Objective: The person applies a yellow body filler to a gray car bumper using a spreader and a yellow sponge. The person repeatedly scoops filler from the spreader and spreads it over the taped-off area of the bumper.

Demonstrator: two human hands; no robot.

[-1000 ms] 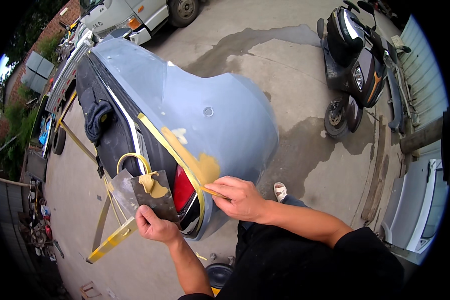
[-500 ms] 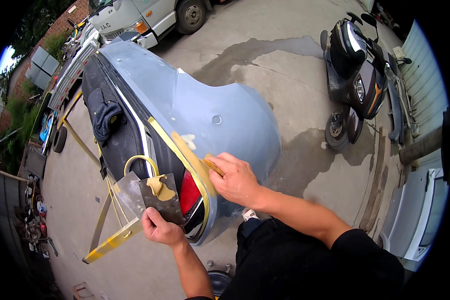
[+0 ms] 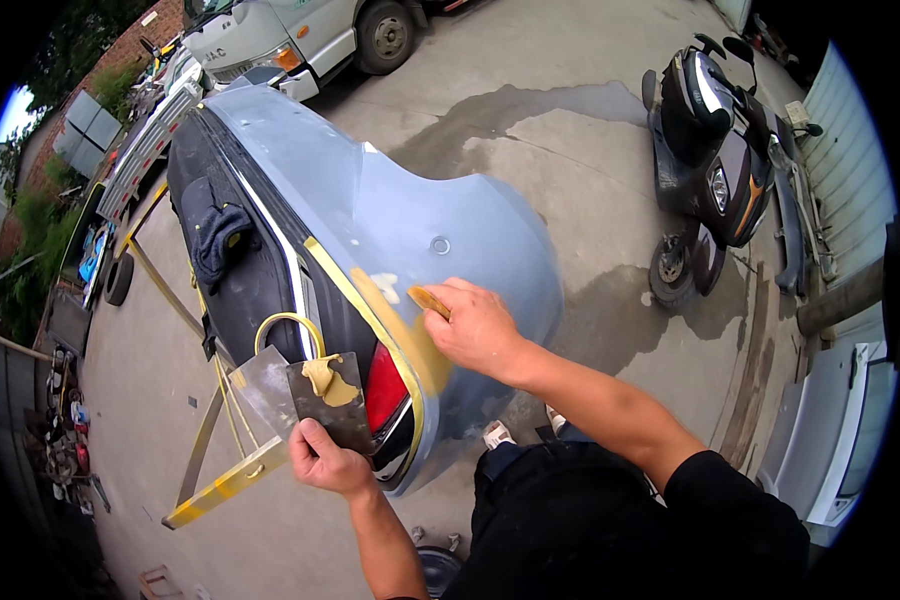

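Note:
My left hand grips a dark metal plate topped by a lump of tan putty, beside a lighter sheet. My right hand holds a yellow spreader against a pale blue-grey bumper, where tan putty is smeared along yellow masking tape. Inside the bumper's edge are black trim and a red lamp. A tape roll and dark cloth rest on the trim.
The bumper sits on a yellow metal stand. A white truck is parked behind; a scooter stands on the right near planks and a leaning panel. A tyre and clutter lie left, a dark bucket below.
My right hand with the spreader has moved up along the taped edge, away from me. The smear of putty there looks spread out. The whole view has shifted slightly.

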